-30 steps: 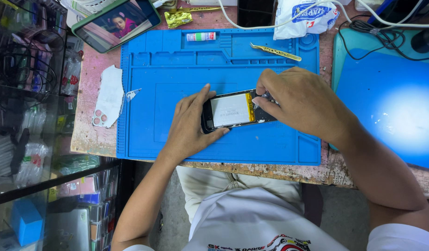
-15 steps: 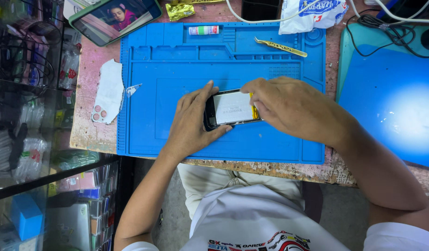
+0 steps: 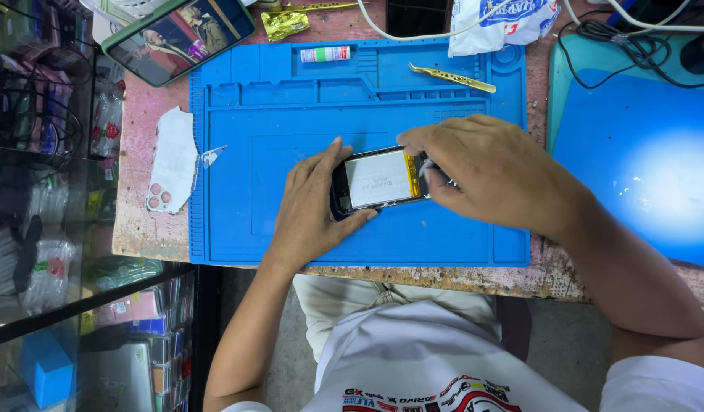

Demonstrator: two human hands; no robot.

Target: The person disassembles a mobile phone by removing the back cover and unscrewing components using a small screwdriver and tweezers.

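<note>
I see the opened phone lying near the middle of the blue silicone mat, its flat pale battery with a yellow edge facing up inside a dark glossy frame. My left hand has its grip clamped on the phone's 9 o'clock end, thumb along the lower edge. My right hand covers the 3 o'clock end, fingers pinched together on a small part there; what it is I cannot tell. The mat is smooth, ribbed with moulded trays at 12 o'clock, where slim brass-coloured tweezers rest. The pink counter looks worn and chipped. Compared with half a second ago, the phone sits slightly more tilted, both hands staying on it
</note>
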